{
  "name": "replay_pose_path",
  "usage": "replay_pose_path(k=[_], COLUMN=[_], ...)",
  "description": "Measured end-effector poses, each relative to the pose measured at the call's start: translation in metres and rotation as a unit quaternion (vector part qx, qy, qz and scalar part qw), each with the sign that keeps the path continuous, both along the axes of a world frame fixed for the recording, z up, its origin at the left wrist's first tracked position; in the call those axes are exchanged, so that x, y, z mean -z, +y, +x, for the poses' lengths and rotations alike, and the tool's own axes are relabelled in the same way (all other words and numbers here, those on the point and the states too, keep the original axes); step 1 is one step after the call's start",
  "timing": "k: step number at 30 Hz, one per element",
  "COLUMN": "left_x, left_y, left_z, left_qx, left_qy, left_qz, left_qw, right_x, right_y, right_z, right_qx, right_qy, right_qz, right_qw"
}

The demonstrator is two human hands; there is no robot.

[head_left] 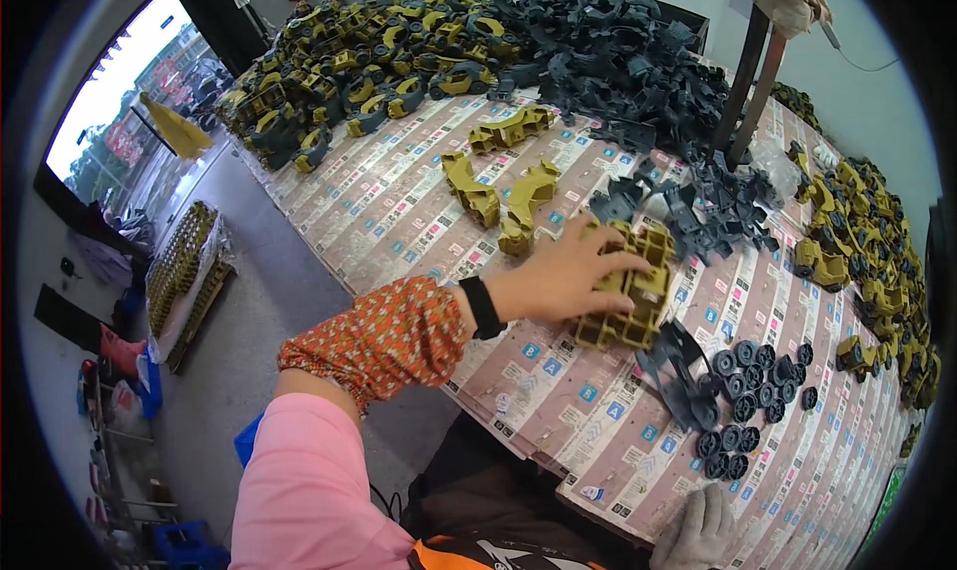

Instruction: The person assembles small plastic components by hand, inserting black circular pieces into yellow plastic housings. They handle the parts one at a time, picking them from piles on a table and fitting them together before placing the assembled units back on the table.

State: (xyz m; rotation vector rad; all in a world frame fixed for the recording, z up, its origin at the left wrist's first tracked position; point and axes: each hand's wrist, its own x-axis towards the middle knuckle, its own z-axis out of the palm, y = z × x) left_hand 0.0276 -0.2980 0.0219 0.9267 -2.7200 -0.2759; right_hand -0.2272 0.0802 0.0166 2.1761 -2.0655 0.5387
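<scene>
My left hand (568, 273), bare with a black wristband, reaches across the table. Its fingers are spread over a cluster of olive-yellow plastic toy car bodies (648, 271) and grip them from above. Just below lies a dark grey curved toy car shell (680, 379). Small black toy wheels (746, 405) are grouped to the right of that shell. At the table's near edge rests my right hand (695, 532) in a grey glove, its fingers stretched out and nothing visible in it. Three loose olive car bodies (528, 196) lie beyond my left hand.
Assembled olive-and-grey toy cars (369, 61) are heaped at the far left, beside a tall pile of dark grey shells (618, 51). More dark shells (713, 206) lie past a metal post (743, 96). Further toy cars (877, 261) line the right side.
</scene>
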Motion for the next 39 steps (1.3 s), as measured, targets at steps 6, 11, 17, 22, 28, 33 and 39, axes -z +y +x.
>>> replay_pose_path(k=[6,11,17,22,28,33,39], left_x=[-0.051,-0.003,0.015,0.017,-0.005,0.014,-0.054], left_y=[-0.085,-0.234,-0.258,-0.207,-0.091,-0.061,-0.031], left_z=[0.005,0.088,0.133,0.109,0.06,0.056,0.046], left_qx=[-0.099,-0.304,-0.293,-0.246,-0.287,-0.18,-0.225], left_qy=[0.144,0.033,-0.064,-0.051,0.078,0.173,0.34], left_qz=[-0.026,-0.18,0.12,0.15,0.334,0.417,0.431], left_qw=[0.984,0.935,0.946,0.956,0.894,0.874,0.805], right_x=[0.002,0.003,0.003,0.003,0.021,0.027,0.027], right_y=[-0.001,-0.004,-0.003,0.0,0.013,0.019,0.023], right_z=[0.001,0.0,0.002,0.003,0.003,-0.001,-0.004], right_qx=[0.005,-0.003,0.021,0.023,0.049,0.059,0.046], right_qy=[0.025,0.017,0.037,0.035,0.034,0.029,0.012], right_qz=[0.001,-0.004,0.023,0.013,0.015,0.022,-0.024], right_qw=[1.0,1.0,0.999,0.999,0.998,0.998,0.999])
